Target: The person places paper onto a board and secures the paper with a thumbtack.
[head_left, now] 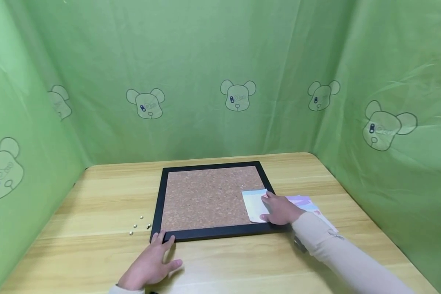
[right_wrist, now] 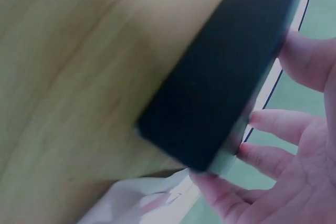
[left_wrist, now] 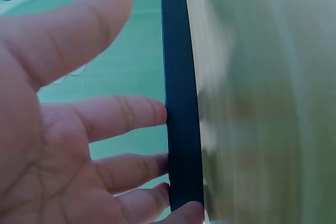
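Evidently, a white card (head_left: 255,204) is being touched by the right hand (head_left: 281,209), whose fingers are being laid fairly straight over it, uncurled. The card is being supported by the cork board (head_left: 206,196) near its right front corner, with its right part being covered by the hand. At the left front corner, the black frame (head_left: 220,232) is being touched by the left hand (head_left: 150,261), whose fingers are being extended and parted. The board is being borne by a wooden table (head_left: 224,269); to its right, pastel papers (head_left: 302,200) are being partly hidden by the right sleeve (head_left: 323,241). Near the left edge, small metallic pins (head_left: 135,226) are being supported by the tabletop.
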Action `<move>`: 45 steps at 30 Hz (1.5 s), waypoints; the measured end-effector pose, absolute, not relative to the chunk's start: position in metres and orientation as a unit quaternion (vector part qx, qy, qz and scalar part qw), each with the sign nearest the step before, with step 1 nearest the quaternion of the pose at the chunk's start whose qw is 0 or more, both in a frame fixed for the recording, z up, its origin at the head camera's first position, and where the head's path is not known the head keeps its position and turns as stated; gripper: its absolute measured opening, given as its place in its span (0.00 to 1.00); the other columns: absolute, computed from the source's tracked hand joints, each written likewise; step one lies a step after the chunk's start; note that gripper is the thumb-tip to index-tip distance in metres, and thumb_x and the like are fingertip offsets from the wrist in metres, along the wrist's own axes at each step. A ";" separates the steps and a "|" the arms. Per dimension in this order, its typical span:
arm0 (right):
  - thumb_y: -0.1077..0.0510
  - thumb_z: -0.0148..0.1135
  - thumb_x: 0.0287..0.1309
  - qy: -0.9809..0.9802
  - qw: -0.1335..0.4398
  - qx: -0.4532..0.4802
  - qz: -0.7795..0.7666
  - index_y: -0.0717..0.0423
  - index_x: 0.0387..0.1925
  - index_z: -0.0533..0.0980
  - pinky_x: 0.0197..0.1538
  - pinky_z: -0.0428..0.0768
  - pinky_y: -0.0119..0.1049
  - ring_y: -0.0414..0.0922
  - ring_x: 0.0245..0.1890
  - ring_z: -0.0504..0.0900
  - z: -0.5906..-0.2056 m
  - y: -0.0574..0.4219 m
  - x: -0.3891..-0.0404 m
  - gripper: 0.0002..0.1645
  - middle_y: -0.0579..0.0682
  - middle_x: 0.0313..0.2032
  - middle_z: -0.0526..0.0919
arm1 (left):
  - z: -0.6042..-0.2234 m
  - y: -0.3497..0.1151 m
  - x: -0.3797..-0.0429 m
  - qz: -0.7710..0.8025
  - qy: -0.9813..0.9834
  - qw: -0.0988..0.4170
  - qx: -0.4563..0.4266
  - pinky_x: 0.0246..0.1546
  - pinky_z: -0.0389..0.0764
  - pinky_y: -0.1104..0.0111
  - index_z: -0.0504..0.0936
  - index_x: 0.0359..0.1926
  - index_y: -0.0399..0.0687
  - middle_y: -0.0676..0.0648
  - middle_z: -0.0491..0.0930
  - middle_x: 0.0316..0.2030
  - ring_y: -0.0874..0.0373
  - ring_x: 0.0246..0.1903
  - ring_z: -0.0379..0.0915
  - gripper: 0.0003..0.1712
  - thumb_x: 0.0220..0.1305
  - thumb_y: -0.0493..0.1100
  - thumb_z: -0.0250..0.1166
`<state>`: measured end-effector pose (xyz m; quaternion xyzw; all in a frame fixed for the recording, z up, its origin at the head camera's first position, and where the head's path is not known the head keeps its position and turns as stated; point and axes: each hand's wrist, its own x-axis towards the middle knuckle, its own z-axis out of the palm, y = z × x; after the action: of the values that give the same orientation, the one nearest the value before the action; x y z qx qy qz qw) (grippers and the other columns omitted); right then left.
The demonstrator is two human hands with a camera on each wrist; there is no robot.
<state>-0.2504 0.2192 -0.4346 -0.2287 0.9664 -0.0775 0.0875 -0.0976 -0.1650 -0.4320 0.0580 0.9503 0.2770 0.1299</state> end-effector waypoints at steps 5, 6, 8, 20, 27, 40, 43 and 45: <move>0.48 0.65 0.59 0.967 0.084 -0.220 -0.093 0.68 0.65 0.66 0.64 0.65 0.60 0.71 0.62 0.64 -0.437 0.221 -0.252 0.41 0.74 0.66 0.59 | -0.432 -0.164 -0.098 0.282 0.948 0.132 0.060 0.63 0.49 0.34 0.67 0.68 0.38 0.28 0.46 0.71 0.29 0.70 0.36 0.44 0.58 0.59 0.67; 0.48 0.66 0.58 0.968 0.082 -0.219 -0.096 0.69 0.65 0.66 0.63 0.64 0.61 0.72 0.62 0.64 -0.437 0.221 -0.252 0.41 0.74 0.66 0.59 | -0.432 -0.164 -0.098 0.282 0.948 0.133 0.060 0.63 0.49 0.34 0.67 0.68 0.38 0.28 0.46 0.71 0.29 0.70 0.36 0.44 0.58 0.59 0.67; 0.48 0.66 0.58 0.967 0.076 -0.218 -0.103 0.69 0.64 0.66 0.63 0.64 0.61 0.72 0.62 0.64 -0.438 0.221 -0.250 0.40 0.74 0.66 0.59 | -0.432 -0.165 -0.098 0.283 0.948 0.136 0.058 0.62 0.49 0.34 0.67 0.68 0.38 0.28 0.46 0.71 0.29 0.70 0.36 0.44 0.58 0.59 0.67; 0.45 0.65 0.59 0.965 0.055 -0.240 -0.086 0.69 0.62 0.69 0.62 0.64 0.64 0.67 0.61 0.68 -0.436 0.219 -0.240 0.39 0.71 0.62 0.68 | -0.432 -0.168 -0.096 0.299 0.944 0.127 0.063 0.63 0.48 0.35 0.67 0.68 0.39 0.31 0.46 0.72 0.30 0.70 0.37 0.43 0.59 0.59 0.67; 0.46 0.65 0.60 0.963 0.062 -0.244 -0.098 0.70 0.62 0.69 0.62 0.65 0.62 0.68 0.61 0.67 -0.433 0.219 -0.237 0.39 0.73 0.62 0.66 | -0.432 -0.169 -0.097 0.296 0.945 0.124 0.056 0.65 0.46 0.36 0.64 0.69 0.36 0.31 0.45 0.72 0.31 0.70 0.36 0.47 0.58 0.60 0.67; 0.46 0.68 0.56 0.960 0.035 -0.254 -0.117 0.70 0.59 0.71 0.62 0.68 0.56 0.65 0.60 0.70 -0.436 0.224 -0.239 0.39 0.71 0.60 0.70 | -0.431 -0.169 -0.097 0.282 0.949 0.128 0.056 0.64 0.48 0.36 0.65 0.68 0.36 0.29 0.47 0.71 0.30 0.70 0.38 0.46 0.58 0.59 0.67; 0.46 0.68 0.56 0.959 0.036 -0.253 -0.119 0.71 0.59 0.71 0.62 0.68 0.56 0.66 0.60 0.70 -0.436 0.224 -0.239 0.39 0.71 0.60 0.70 | -0.431 -0.169 -0.097 0.284 0.949 0.126 0.058 0.64 0.48 0.36 0.65 0.68 0.36 0.29 0.47 0.71 0.29 0.69 0.38 0.46 0.58 0.59 0.67; 0.46 0.68 0.56 0.960 0.038 -0.252 -0.119 0.71 0.59 0.71 0.62 0.68 0.56 0.66 0.60 0.70 -0.437 0.224 -0.239 0.39 0.72 0.60 0.70 | -0.432 -0.169 -0.097 0.286 0.948 0.125 0.061 0.64 0.48 0.36 0.65 0.68 0.36 0.29 0.47 0.71 0.29 0.69 0.38 0.45 0.58 0.59 0.67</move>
<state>-0.2391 0.2239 -0.4366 -0.2516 0.9597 -0.1191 0.0377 -0.0973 -0.1691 -0.4316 0.0612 0.9482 0.2855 0.1252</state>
